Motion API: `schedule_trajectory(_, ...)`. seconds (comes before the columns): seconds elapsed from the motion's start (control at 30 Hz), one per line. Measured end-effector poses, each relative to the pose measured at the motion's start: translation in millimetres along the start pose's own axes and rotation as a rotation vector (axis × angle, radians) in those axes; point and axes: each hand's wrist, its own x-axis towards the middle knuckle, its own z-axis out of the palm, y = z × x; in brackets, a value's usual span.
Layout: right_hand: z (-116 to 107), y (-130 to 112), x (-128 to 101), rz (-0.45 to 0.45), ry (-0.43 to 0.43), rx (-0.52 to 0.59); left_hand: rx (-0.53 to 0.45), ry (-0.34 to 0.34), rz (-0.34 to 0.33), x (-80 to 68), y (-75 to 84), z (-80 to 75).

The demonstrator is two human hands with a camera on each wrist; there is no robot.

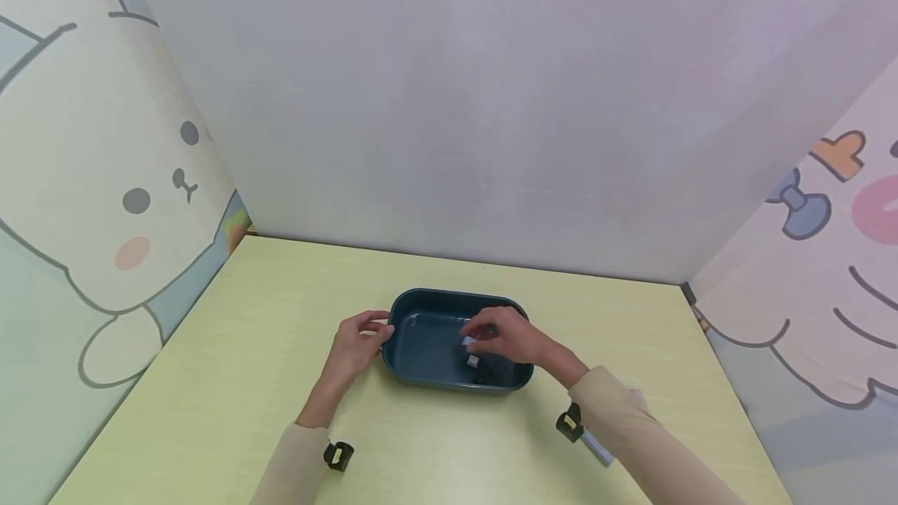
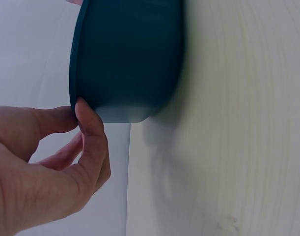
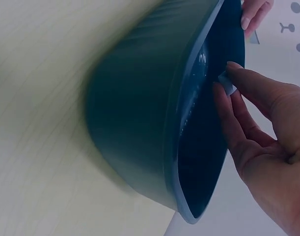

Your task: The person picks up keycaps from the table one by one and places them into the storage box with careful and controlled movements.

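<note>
L hand [image 1: 358, 345] on tray [image 1: 421, 349] rim

The small white piece [image 1: 468, 342] pinched in the right hand [image 1: 507, 340] is largely covered by fingers and too small to be identified.

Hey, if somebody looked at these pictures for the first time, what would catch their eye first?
Probably the dark teal tray in the middle of the pale yellow table. The left hand touches its left rim with thumb and fingertips, while the right hand reaches over its inside, pinching a small white piece. Next would be the cartoon rabbit on the left wall.
</note>
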Motion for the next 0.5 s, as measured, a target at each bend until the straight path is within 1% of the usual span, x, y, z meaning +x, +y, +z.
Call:
schedule_trajectory(0.23, 3.8, -5.1, 5.6, 0.028, -0.044, -0.006, -0.001, -0.001, 0.016, -1.3, 0.4, -0.7)
schedule_trajectory(0.33, 5.9, -5.6, 8.0, 0.038, -0.06, -0.011, -0.002, 0.003, 0.009, -1.7, 1.1, -0.5)
schedule_trajectory(0.5, 8.7, -6.3, 9.8, 0.069, -0.086, 0.014, -0.006, 0.0, 0.008, -2.4, 1.8, -0.1)
